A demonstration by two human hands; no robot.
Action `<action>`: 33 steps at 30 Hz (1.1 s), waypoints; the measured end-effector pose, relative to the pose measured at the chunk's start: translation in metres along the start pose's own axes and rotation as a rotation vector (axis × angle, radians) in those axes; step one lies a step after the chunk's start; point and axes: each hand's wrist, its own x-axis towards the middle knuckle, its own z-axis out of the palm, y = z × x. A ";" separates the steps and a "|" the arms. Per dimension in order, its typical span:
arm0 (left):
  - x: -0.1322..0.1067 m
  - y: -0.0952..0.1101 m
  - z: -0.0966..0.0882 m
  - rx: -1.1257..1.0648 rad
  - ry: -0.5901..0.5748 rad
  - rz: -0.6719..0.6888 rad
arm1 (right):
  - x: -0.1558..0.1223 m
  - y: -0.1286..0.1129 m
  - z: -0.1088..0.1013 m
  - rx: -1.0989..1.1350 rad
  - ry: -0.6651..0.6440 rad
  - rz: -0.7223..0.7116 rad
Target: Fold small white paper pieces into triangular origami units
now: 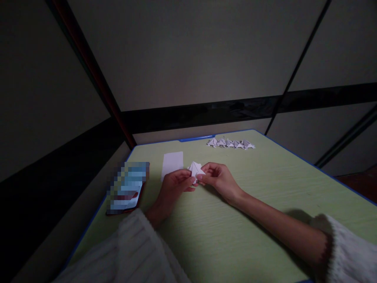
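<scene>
Folded paper (196, 169) between left hand (175, 184) and right hand (220, 178), each pinched nearly closed on 1 side of it; 5 paper figures (229, 144) near far edge of table (271, 177).

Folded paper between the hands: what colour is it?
The folded paper is white, shown in the head view.

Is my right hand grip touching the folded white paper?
Touching. The head view shows the right hand grip pinching the folded white paper at its right side, thumb overlapping its edge.
</scene>
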 end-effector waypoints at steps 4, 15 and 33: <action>0.002 -0.003 0.000 0.115 -0.017 -0.005 | 0.001 0.002 0.000 -0.039 -0.033 0.030; 0.003 -0.007 -0.004 0.163 0.009 0.064 | 0.001 0.003 0.000 -0.110 -0.142 0.071; -0.001 -0.004 -0.005 -0.043 -0.104 0.095 | -0.003 0.002 0.003 0.181 -0.178 0.035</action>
